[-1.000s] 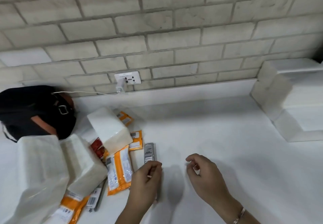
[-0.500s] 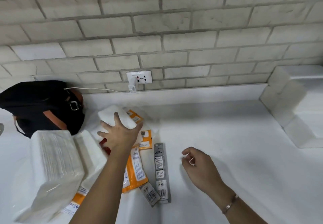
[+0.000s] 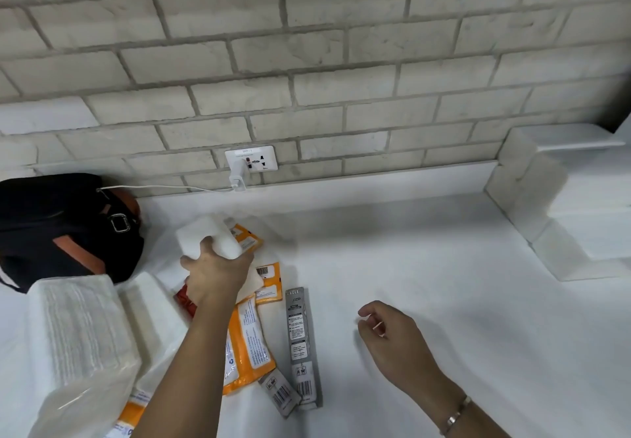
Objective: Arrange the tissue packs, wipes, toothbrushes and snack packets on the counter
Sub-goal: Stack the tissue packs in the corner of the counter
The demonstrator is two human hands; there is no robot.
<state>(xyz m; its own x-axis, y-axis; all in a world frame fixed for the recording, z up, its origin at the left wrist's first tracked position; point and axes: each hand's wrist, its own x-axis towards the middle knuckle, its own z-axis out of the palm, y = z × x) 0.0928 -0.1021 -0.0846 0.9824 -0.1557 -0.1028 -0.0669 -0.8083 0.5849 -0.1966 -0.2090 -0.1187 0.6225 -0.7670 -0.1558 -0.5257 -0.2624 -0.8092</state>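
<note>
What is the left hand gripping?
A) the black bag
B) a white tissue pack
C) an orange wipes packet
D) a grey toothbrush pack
B: the left hand has its fingers curled over the near end of the tissue pack.

The white bench (image 3: 426,284) carries a black bag (image 3: 51,226) at its left rear, against the wall. In front of it lie two tissue packs (image 3: 78,328) side by side, then orange wipes packs (image 3: 251,345) and a red packet (image 3: 186,301) in a loose overlapping heap. Two grey toothbrush packs (image 3: 300,342) lie just right, near ends touching
</note>
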